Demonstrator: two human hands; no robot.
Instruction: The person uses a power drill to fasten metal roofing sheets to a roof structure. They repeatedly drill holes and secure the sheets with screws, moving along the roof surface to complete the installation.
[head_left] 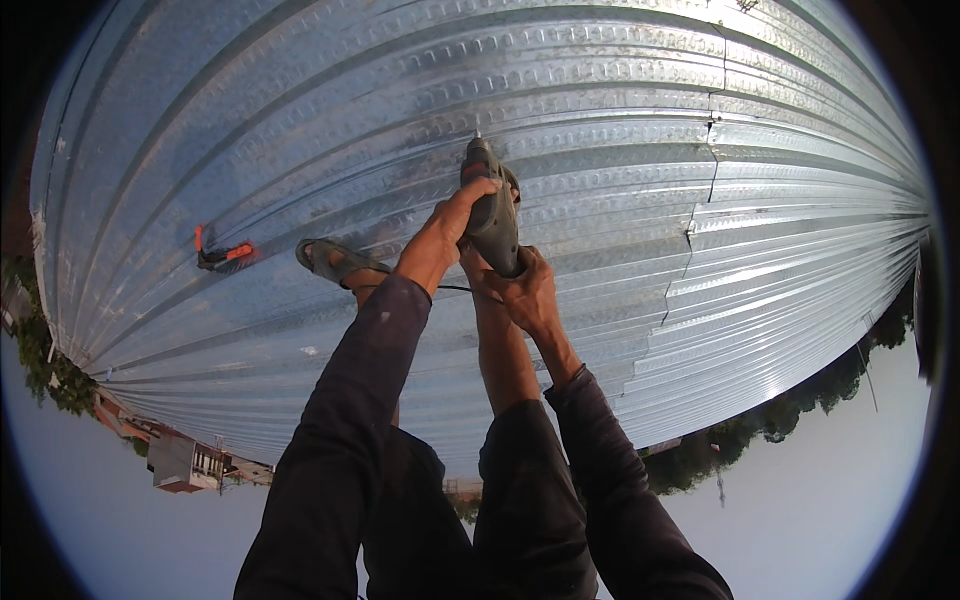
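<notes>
A dark grey power drill [493, 225] points away from me, its bit meeting or nearly meeting the ribbed metal sheeting [590, 180]; I cannot tell whether it touches. My left hand [440, 238] is closed round the left side of the drill's body, thumb on top. At the drill's rear, my right hand [530, 292] grips it, and the handle is mostly hidden under the hands and body. A dark cord [455, 288] runs out near my wrists. Close to my left forearm is my foot in a grey sandal [325, 262], standing on the sheeting.
An orange and black tool [225, 252] lies on the sheeting to the left. Overlapping sheet edges form a stepped seam [690, 235] at the right. Past the curved roof edge are trees [770, 418] and a small building [187, 460].
</notes>
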